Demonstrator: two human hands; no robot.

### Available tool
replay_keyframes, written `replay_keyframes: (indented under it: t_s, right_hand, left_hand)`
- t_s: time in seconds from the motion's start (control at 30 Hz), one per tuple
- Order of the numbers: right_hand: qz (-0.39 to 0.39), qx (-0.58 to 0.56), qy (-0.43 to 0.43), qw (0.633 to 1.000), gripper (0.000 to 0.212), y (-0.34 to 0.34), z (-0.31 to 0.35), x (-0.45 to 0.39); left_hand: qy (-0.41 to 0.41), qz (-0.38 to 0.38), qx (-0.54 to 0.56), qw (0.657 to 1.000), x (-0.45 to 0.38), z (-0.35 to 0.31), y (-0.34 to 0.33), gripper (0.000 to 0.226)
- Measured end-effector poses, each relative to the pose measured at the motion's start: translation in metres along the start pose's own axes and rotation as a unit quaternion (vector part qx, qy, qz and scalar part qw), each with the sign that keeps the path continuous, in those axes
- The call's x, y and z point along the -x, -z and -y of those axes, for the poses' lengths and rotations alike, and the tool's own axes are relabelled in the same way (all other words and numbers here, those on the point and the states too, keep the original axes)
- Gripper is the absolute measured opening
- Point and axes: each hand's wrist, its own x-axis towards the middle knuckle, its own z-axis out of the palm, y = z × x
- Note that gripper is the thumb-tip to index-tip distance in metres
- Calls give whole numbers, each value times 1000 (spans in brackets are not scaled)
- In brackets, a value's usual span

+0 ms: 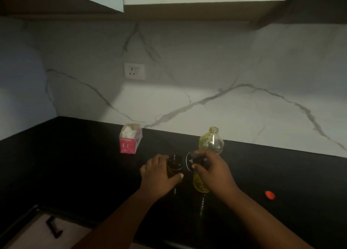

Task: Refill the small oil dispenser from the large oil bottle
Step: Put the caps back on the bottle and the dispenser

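Left hand [159, 175] grips small dark dispenser [174, 167] on black counter [75, 164]; right hand [212, 170] pinches its removed top [195, 161] beside uncapped oil bottle [211, 143]. Red cap [270, 195] lies apart.

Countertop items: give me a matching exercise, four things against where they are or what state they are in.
Things:
1. large bottle
2. dispenser
3. red cap
4. pink box

Places or states:
A. lies alone at the right of the counter
B. held by the left hand
C. stands by the wall at the left, top open
D. uncapped, behind the right hand

Pairs: 1-D, 2-B, 3-A, 4-C
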Motion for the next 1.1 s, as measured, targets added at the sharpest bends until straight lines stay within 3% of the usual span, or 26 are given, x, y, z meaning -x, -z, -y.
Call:
replay_keyframes:
  t_s: [0.27,0.43,0.77,1.1]
  right_hand:
    - [97,262,-27,960,24,-62,4,-81]
    - [165,324,-70,929,36,-82,1,-117]
    - [241,418,-39,875,35,-88,-1,-131]
    - [261,422,-8,868,40,-83,-11,-132]
  left_hand:
    - [-23,172,56,983,-57,52,3,114]
    - [-58,251,117,959,-78,61,-9,118]
    - [-63,234,210,947,-95,55,-39,80]
    - [-64,216,271,936,-93,56,-52,78]
